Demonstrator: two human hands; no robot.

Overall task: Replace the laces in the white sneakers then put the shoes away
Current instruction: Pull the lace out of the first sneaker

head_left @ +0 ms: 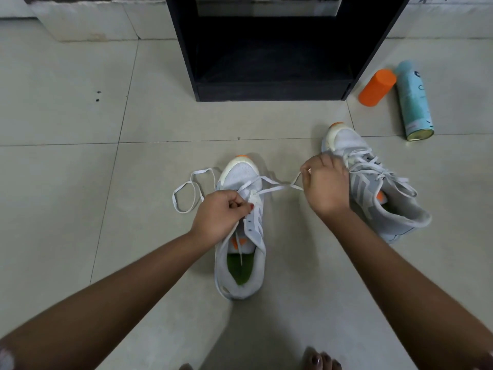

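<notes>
A white sneaker (pixel 241 265) with an orange toe tip and green insole stands on the tiled floor in the middle, toe pointing away. My left hand (pixel 221 217) grips its upper by the eyelets, fingers curled. A white lace (pixel 274 187) runs from the lower eyelets to the right, where my right hand (pixel 326 182) pinches it taut. The lace's other end lies in loose loops (pixel 186 193) on the floor to the left. A second white sneaker (pixel 373 182), laced, lies to the right, partly behind my right hand.
A black open shoe cabinet (pixel 269 89) stands straight ahead on the floor. To its right lie an orange cylinder (pixel 376 88) and a light-blue spray can (pixel 413 102). My toes (pixel 320 360) show at the bottom edge.
</notes>
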